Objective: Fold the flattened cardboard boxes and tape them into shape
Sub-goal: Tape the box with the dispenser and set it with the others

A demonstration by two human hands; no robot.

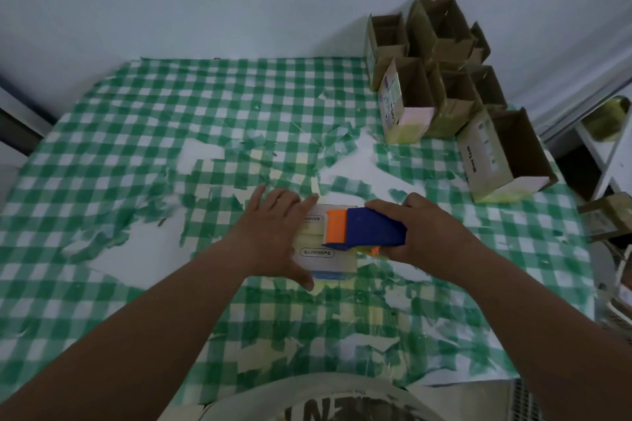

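- The left hand (277,236) lay flat on the small cardboard box (326,249), fingers straight and spread, thumb reaching down the near edge, pressing the box onto the tabletop (136,133).
- The right hand (422,231) gripped a blue and orange tape dispenser (362,231), fingers curled over its body, the orange end resting on the top of the box.
- The box sat at the middle of the green checked tabletop, just in front of the person, between both hands.
- The left hand covered much of the box's left side; the printed labels on its top were too small to read.
- The tape itself was hard to make out, possibly a pale strip under the dispenser.
- A cluster of folded boxes (441,79) stood open at the far right corner, well apart from the hands.
- Torn patches marked the cloth; the right edge of the scene was cut off and dim.
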